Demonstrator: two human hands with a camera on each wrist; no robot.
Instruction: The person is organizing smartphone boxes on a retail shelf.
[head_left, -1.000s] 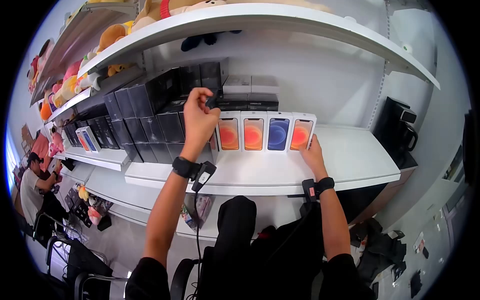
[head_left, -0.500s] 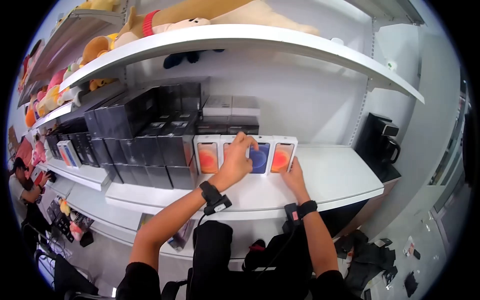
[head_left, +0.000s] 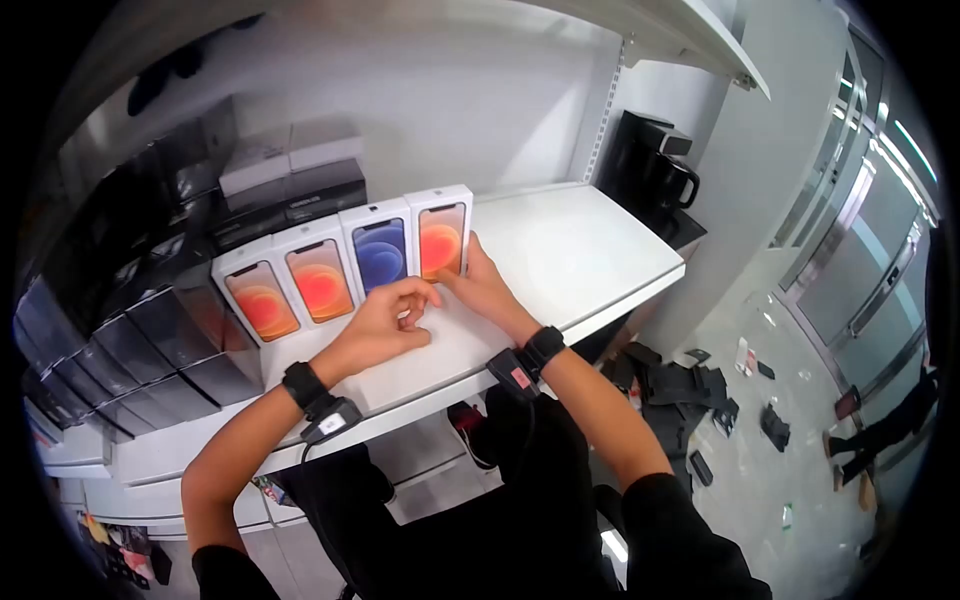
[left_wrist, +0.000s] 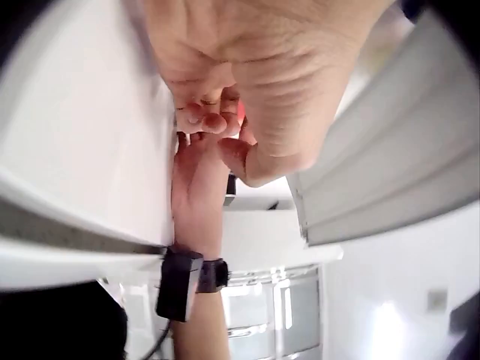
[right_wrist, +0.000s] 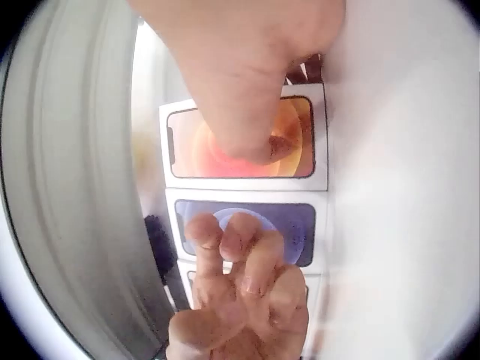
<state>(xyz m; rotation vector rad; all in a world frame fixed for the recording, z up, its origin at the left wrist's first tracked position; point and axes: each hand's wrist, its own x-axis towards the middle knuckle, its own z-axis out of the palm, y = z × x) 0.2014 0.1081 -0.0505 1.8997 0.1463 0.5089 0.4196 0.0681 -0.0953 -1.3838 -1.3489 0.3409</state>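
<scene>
Four white phone boxes stand upright side by side: two with orange-red screens at left (head_left: pixel 262 300) (head_left: pixel 318 280), a blue one (head_left: pixel 380 254) (right_wrist: pixel 300 232), and an orange-red one at the right end (head_left: pixel 441 240) (right_wrist: pixel 306 120). My right hand (head_left: pixel 487 293) (right_wrist: pixel 232 75) grips the right-end box, thumb across its front and fingers at its outer side. Just in front of the blue box is my left hand (head_left: pixel 375 328) (left_wrist: pixel 262 82) (right_wrist: pixel 244 300), its fingers loosely bent and holding nothing. In the left wrist view the right hand (left_wrist: pixel 199 180) appears beyond it.
Stacked black boxes (head_left: pixel 150 345) fill the shelf's left side, with flat white boxes (head_left: pixel 255 160) behind. The white shelf (head_left: pixel 570 250) extends right toward a black coffee machine (head_left: pixel 645 165). Dark items (head_left: pixel 680 395) lie on the floor at right.
The head view has swung right and down. My left hand has moved from beside the black stack, across the phone boxes, to lower in front of the blue one. My right hand remains at the right-end box.
</scene>
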